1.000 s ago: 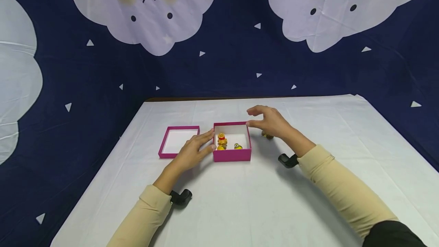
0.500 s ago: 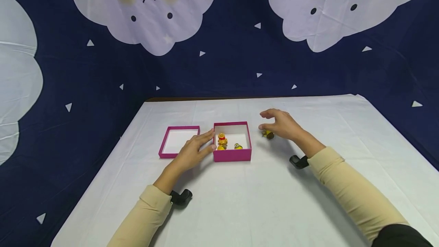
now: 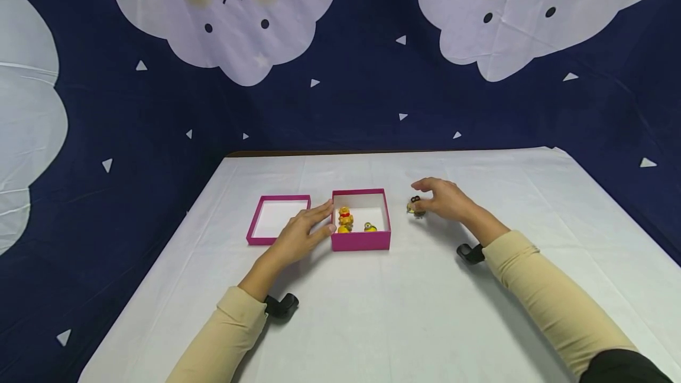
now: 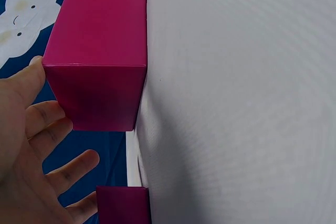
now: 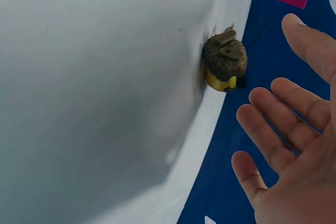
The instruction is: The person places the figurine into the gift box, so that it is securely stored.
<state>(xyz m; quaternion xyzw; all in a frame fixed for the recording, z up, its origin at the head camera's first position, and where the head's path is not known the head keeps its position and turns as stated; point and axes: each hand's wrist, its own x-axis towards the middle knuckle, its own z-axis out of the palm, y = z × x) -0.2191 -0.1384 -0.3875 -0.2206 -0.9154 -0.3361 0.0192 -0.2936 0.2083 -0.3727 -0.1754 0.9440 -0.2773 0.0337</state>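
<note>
My left hand (image 3: 298, 235) rests its straight fingers along the left wall of an open magenta box (image 3: 360, 242), its thumb at the front corner. Inside are a yellow bear figurine with a red top (image 3: 346, 216), a yellow minion figurine (image 3: 370, 227) and another yellow piece half hidden by the front wall. To the right of the box stands a small brown-and-yellow figurine (image 5: 224, 59) on the cloth. My right hand (image 3: 447, 200) hovers right beside it, thumb overlapping it in the head view. In the right wrist view those fingers are spread and hold nothing.
The shallow magenta lid (image 3: 260, 242) lies on the white cloth (image 3: 362, 312) left of the box, below my left hand's fingers. A dark blue cloud-print curtain (image 3: 362, 117) hangs behind the table's far edge.
My right hand has moved from the box's right edge rightward and slightly nearer, to the small figurine. That figurine has turned, its dark top now showing. The left hand and box stayed still.
</note>
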